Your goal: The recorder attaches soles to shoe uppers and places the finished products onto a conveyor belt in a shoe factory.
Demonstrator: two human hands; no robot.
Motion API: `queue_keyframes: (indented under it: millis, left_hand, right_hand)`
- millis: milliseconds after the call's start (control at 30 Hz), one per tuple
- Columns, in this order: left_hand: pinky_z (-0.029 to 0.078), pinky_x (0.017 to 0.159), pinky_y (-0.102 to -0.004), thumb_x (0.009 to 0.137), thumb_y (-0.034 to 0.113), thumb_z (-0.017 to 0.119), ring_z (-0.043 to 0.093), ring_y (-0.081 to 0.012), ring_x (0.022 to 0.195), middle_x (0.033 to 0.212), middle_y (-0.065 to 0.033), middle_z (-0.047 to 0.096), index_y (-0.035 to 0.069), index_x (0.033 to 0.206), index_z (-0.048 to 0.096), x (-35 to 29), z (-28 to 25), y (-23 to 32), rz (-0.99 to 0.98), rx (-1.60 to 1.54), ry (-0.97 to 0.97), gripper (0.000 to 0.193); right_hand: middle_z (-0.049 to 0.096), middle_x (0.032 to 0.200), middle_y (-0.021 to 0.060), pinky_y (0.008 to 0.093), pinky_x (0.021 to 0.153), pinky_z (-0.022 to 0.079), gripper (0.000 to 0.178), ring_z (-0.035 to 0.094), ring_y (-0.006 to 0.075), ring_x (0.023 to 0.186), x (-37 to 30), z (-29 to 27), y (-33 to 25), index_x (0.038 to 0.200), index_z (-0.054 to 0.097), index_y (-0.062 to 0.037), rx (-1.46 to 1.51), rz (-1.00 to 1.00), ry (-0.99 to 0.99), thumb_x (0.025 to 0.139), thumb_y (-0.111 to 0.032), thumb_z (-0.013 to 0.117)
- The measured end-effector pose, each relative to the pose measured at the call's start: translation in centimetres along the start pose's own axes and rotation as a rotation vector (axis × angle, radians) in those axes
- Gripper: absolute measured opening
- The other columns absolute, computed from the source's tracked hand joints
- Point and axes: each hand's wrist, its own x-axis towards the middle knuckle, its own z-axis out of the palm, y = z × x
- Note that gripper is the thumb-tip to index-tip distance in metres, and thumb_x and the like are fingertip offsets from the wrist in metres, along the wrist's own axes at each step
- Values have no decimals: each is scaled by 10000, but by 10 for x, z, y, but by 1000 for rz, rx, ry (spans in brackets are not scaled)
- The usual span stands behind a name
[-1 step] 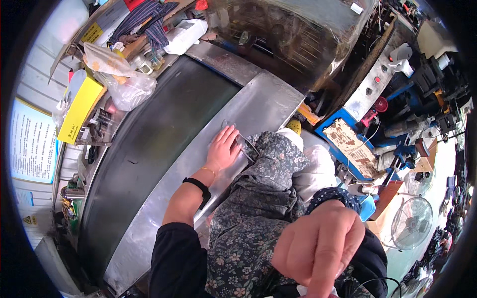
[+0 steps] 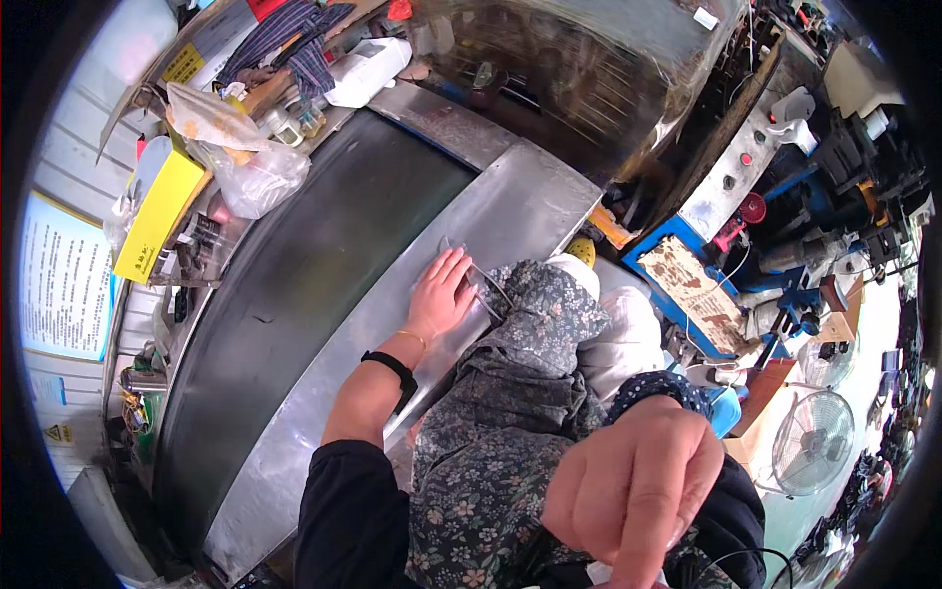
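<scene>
My left hand [image 2: 442, 293] lies palm down with fingers stretched on the smooth metal ledge [image 2: 491, 226] beside a dark conveyor belt [image 2: 324, 245]. A dark wristband [image 2: 392, 375] is on that arm. Next to my fingertips, a thin curved metal rim [image 2: 493, 293] shows at the ledge's edge. Close to the camera, my right hand [image 2: 633, 486] is raised in front of my floral apron [image 2: 491, 422]. Its fingers are curled, the index finger pointing toward the lower edge. A bit of white shows beneath it; what the fingers hold, if anything, is hidden.
Left of the belt, a cluttered shelf carries a plastic bag [image 2: 257, 180], jars and a yellow sign [image 2: 160, 214]. A large machine housing [image 2: 559, 79] stands at the belt's far end. On the right are a control panel [image 2: 743, 162], a blue-framed board [image 2: 692, 294] and a fan [image 2: 812, 442].
My right hand has shifted very slightly to the right. My left hand stays in place on the ledge.
</scene>
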Motion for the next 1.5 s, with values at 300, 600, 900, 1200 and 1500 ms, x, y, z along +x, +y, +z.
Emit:
queue_keyframes:
  millis: [300,600,900,1200,1500]
  left_hand:
    - [342,1125,-443,887,309,630,427,-323,1352,1444,-131,488,68,1322,559,2,1,0,8,-44,-8,503]
    - [338,1126,-441,891,295,622,411,-332,1359,1452,-138,474,66,1342,534,1,2,-2,31,-39,-22,513]
    - [333,1127,-452,879,273,632,409,-346,1357,1445,-155,476,54,1333,536,1,-2,3,31,-54,-15,513]
    - [330,1138,-439,878,282,641,395,-362,1371,1466,-161,451,42,1327,536,-1,-5,11,-18,-117,13,520]
    - [254,1152,-546,848,253,652,334,-408,1396,1441,-178,454,95,1246,588,-225,-98,-48,-619,441,229,433]
  right_hand:
    - [639,829,152,381,544,396,326,517,215,592,2,1,-9,1222,613,99,-76,-84,4,984,-104,519]
    - [664,941,197,377,560,426,358,553,234,625,7,12,-49,1244,582,124,-247,-69,-90,978,-108,526]
    - [542,776,31,306,673,404,166,498,145,722,-103,21,-30,929,588,-18,-530,292,1004,941,-178,632]
    - [611,819,29,262,671,424,225,525,109,725,-224,-9,36,869,584,-38,-580,367,1454,1018,-192,516]
    - [623,823,14,208,606,380,142,497,68,667,-237,-53,94,940,609,-46,-821,794,1204,996,-172,573]
